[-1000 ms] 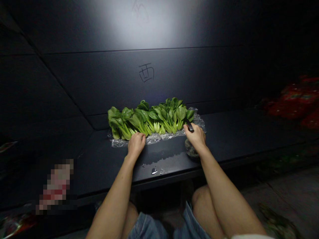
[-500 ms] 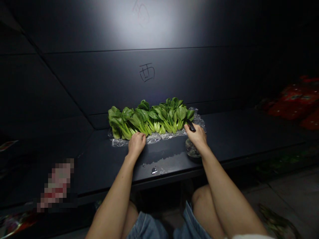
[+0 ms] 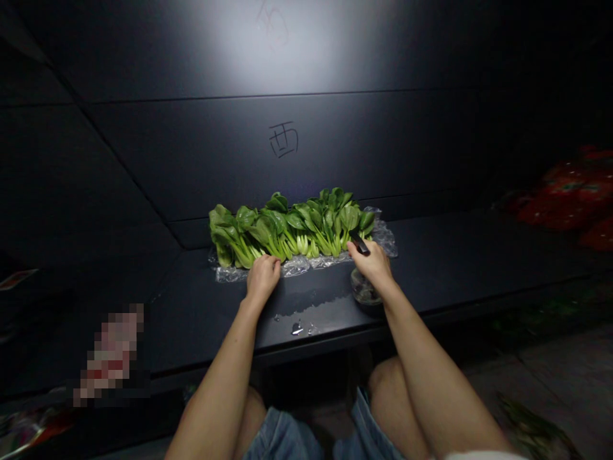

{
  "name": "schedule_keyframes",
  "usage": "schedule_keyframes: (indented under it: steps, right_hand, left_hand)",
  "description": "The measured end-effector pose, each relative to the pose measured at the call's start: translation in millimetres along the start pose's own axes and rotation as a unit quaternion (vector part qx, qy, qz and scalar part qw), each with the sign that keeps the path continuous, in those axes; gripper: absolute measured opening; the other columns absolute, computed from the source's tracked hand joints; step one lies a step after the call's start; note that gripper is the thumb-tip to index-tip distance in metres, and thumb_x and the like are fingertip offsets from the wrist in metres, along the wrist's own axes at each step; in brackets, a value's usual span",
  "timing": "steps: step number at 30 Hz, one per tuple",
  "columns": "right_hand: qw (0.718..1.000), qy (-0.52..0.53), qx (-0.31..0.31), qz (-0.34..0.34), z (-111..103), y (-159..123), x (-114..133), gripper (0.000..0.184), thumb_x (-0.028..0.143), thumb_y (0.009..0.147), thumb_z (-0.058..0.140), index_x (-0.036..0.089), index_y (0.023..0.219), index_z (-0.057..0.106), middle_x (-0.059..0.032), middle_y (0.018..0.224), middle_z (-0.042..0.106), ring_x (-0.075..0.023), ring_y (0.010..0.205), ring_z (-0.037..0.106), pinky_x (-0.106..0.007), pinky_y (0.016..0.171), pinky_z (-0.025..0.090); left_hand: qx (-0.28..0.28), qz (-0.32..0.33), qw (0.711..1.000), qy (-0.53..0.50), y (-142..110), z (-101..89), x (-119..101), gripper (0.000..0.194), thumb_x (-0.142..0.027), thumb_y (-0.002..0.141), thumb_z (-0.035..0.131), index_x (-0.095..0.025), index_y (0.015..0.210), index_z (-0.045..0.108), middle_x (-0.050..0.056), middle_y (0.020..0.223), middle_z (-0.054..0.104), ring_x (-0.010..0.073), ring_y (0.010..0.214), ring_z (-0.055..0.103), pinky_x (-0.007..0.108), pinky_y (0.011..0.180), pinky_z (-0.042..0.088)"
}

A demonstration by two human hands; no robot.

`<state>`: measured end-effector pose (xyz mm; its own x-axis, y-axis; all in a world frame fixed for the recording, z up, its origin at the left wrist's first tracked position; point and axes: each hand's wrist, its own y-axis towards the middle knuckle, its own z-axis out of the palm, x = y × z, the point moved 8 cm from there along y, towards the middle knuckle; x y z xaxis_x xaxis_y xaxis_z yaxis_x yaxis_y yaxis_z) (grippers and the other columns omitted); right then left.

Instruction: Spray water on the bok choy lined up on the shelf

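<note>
A row of green bok choy (image 3: 297,230) lies on clear plastic wrap (image 3: 297,265) against the back panel, leaves towards the panel and pale stems towards me. My left hand (image 3: 263,273), with fingers curled closed, rests at the front edge of the row by the stems; whatever its fingertips hold is hidden. At the row's right end my right hand (image 3: 376,263) is wrapped round a spray bottle (image 3: 363,287), held over the dark surface. Its black top sticks out above my thumb, and its clear rounded body shows below the hand.
Water drops (image 3: 297,328) lie on the dark shelf (image 3: 330,319) near its front edge. Red packages (image 3: 565,198) are at the far right. A blurred-out patch (image 3: 112,351) covers something at left. A dark panel (image 3: 383,147) with handwritten marks rises behind.
My right hand has shifted slightly left with the spray bottle, its black top tilting a little more to the left. My left hand and the bok choy have stayed put.
</note>
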<state>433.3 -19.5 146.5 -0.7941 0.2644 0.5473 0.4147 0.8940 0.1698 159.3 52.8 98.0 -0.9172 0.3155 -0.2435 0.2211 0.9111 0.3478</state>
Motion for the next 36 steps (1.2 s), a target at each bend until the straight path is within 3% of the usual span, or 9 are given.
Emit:
schedule_keyframes:
  steps: [13,26,36]
  right_hand:
    - [1.0,-0.026,-0.002,-0.014,4.2,-1.3,3.2,0.035,0.043,0.095,0.047,0.02,0.105,0.072,-0.0113,0.1,0.075,-0.0259,0.096,0.069,-0.026,0.067,0.04]
    - [0.997,-0.057,0.05,-0.031,12.3,-10.0,12.3,0.033,0.042,0.094,0.049,0.021,0.103,0.073,-0.0115,0.107,0.074,-0.0261,0.101,0.069,-0.027,0.074,0.045]
    - [0.997,-0.041,0.049,-0.036,12.6,-14.7,22.5,0.034,0.042,0.095,0.048,0.02,0.1,0.073,-0.0109,0.104,0.075,-0.0251,0.099,0.069,-0.025,0.072,0.044]
  left_hand:
    - [0.007,-0.004,1.0,0.0,-0.5,-2.1,-1.9,0.037,-0.024,0.093,0.041,-0.013,0.103,0.074,0.013,0.102,0.072,0.0259,0.101,0.064,0.036,0.094,0.049]
    - [-0.008,0.001,1.0,-0.008,-0.4,-1.4,0.0,0.035,-0.025,0.093,0.041,-0.015,0.1,0.074,0.012,0.101,0.072,0.0247,0.099,0.064,0.035,0.092,0.049]
    - [-0.002,0.0,1.0,-0.01,0.2,-2.7,-0.4,0.035,-0.023,0.093,0.042,-0.014,0.101,0.074,0.012,0.101,0.072,0.0242,0.1,0.064,0.033,0.093,0.049]
